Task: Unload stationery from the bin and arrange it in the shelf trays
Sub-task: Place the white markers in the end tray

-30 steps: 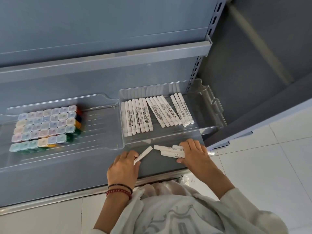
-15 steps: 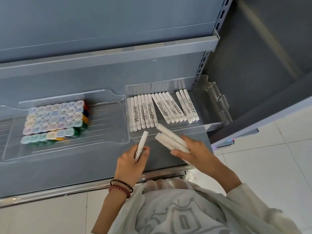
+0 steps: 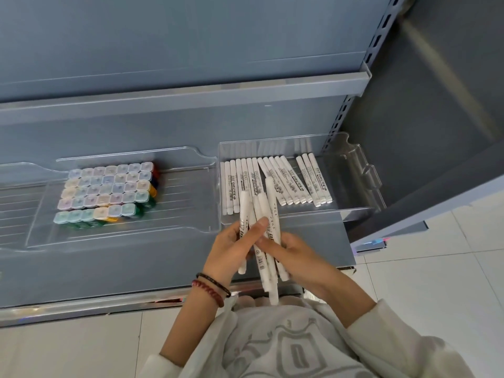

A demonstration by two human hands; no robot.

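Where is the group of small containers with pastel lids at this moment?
In the head view the small containers sit at left, inside the left clear tray on the shelf, beside the right clear tray that holds white markers.

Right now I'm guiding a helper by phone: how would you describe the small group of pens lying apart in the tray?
On the lower grey shelf, take the clear tray on the right. White pens lie across its floor. At the right end, past a bare gap, three pens lie side by side, the only ones set apart from the rest.
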